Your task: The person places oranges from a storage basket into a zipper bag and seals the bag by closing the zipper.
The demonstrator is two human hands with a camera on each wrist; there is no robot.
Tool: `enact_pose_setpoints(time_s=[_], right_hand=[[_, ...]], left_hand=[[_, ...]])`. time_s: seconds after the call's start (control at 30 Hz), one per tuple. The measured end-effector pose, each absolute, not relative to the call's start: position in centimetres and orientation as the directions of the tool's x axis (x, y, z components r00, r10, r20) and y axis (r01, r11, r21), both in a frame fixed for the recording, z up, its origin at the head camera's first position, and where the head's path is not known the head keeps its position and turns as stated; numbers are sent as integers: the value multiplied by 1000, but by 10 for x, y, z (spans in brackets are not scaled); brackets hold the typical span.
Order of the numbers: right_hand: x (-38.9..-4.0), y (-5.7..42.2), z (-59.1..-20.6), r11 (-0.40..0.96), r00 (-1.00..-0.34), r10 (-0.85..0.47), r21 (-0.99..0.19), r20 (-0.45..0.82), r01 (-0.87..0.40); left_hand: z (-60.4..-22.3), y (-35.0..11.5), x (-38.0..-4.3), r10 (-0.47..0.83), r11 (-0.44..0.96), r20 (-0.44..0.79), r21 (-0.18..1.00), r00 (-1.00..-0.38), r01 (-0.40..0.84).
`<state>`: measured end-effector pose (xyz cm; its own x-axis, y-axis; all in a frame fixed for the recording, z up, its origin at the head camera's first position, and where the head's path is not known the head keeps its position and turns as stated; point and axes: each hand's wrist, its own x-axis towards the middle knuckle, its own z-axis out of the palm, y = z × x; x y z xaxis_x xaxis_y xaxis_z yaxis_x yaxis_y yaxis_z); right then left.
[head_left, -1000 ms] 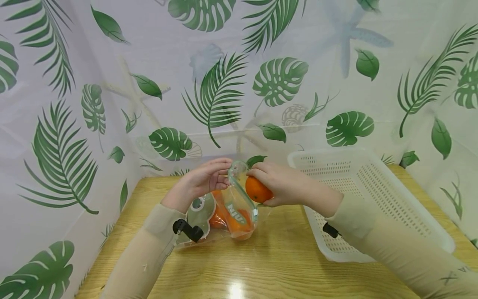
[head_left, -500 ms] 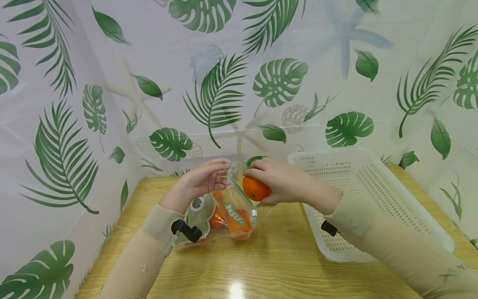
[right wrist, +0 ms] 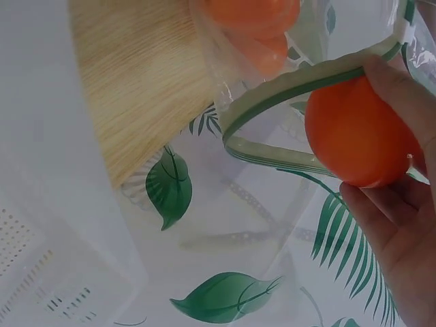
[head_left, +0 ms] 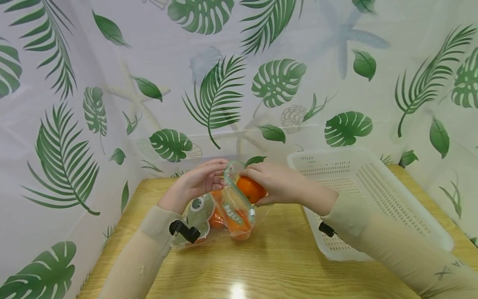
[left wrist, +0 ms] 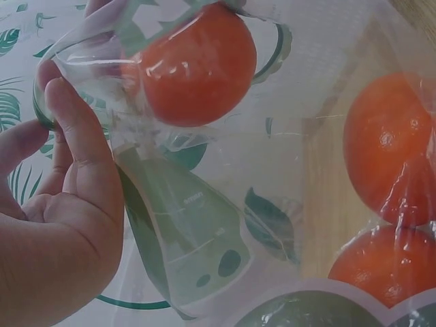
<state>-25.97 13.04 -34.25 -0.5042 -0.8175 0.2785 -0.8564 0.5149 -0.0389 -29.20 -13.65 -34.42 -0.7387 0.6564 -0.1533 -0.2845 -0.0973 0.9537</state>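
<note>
My right hand [head_left: 274,180] grips an orange [head_left: 251,189] at the mouth of a clear zip bag [head_left: 229,216]. In the right wrist view that orange [right wrist: 361,133] sits partly within the green-edged opening [right wrist: 272,102], with fingers and thumb around it. My left hand [head_left: 199,180] pinches the bag's rim on its left side; the left wrist view shows thumb and fingertips [left wrist: 61,102] on the clear plastic edge. Inside the bag, lower down, lie more oranges [left wrist: 388,146], seen through the printed film. A green printed shape covers part of the bag's front.
A white perforated plastic basket [head_left: 317,241] stands on the wooden table [head_left: 276,265] to the right, partly behind the right forearm. A white sheet with green leaf prints [head_left: 280,83] hangs behind and at both sides.
My right hand has carried the orange a little left, further into the bag's opening. The left hand keeps its hold on the rim, shifting only slightly left.
</note>
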Motion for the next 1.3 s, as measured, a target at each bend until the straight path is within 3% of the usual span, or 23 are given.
enact_pose_setpoints(time_s=[0.2,0.63,1.3], right_hand=[[-257,128,-342,521,-500,-821,4,276,-853],[-259,125,-346,435,-420,-854,-20,307,-900],[-261,141,-350,455,-430,-835,-8,344,-891]], left_hand=[[-343,-138,-291,651,-99,-152,954,-744,-282],[-341,-143,-290,647,-90,-147,960,-748,-266],[-339,-147,-293,631,-85,-146,963,-762,-255]])
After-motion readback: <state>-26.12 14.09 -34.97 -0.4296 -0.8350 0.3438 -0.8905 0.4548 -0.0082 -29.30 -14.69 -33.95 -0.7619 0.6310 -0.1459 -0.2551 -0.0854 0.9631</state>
